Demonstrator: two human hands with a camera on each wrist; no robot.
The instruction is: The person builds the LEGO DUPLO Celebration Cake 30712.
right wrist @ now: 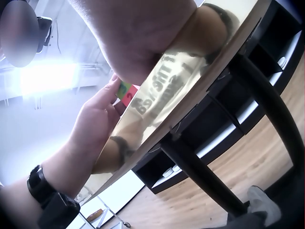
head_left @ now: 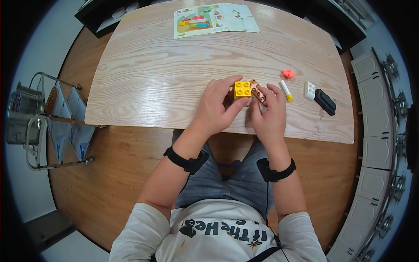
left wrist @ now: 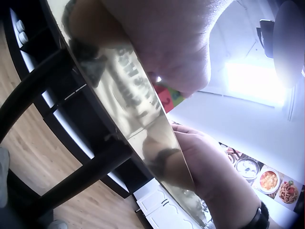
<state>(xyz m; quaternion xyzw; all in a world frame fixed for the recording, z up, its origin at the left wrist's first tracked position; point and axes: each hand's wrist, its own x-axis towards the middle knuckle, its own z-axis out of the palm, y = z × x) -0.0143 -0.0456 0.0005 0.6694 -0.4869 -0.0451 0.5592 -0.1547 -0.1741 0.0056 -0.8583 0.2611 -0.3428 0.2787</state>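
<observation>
Near the table's front edge my left hand grips a yellow toy building block, studs facing up, between thumb and fingers. Close beside it, the fingers of my right hand hold a narrow copper-brown studded building piece standing at a slant. Both wrist views look in from below, with a red and green numbered block visible between the hands: its red face in the left wrist view, its green face in the right. The hands hide most of the blocks there.
Right of my hands lie a red flower-shaped piece, a white stick with a yellow end, a white studded block and a black rounded object. An unfolded instruction sheet lies at the table's far edge.
</observation>
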